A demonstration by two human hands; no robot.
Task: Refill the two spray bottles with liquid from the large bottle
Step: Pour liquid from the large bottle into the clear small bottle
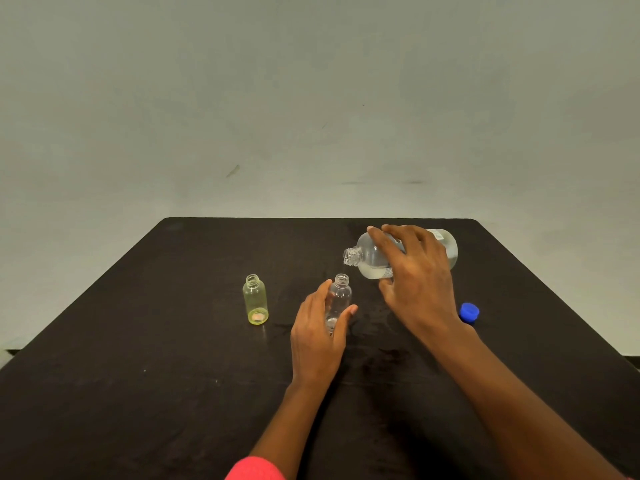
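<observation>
Head view: the right hand (419, 271) is wrapped over the large bottle (372, 258), fingers spread across the top of its body and thumb underneath. It holds the bottle off the worktop (173, 341), tipped nearly onto its side, with the open threaded neck pointing left. The neck sits just above and to the right of the mouth of the clear spray bottle (341, 292). The left hand (317, 330) curls round that small bottle, thumb on one side and fingers on the other, keeping it upright on the worktop. No stream shows between the two mouths.

The large bottle is clear plastic with a pale label, and its liquid is pooled along the lower side. It is probably fairly heavy, the weight will shift as it tips, and a hard squeeze could make it gush. A grip round the middle of the body suits it. The small bottle looks nearly empty, light and easy to knock over, and its mouth is narrow, so a low hold on its body is best.

Well to the left stands the yellow-green spray bottle (255, 299), uncapped and untouched. A blue cap (469, 312) lies beside the right wrist
</observation>
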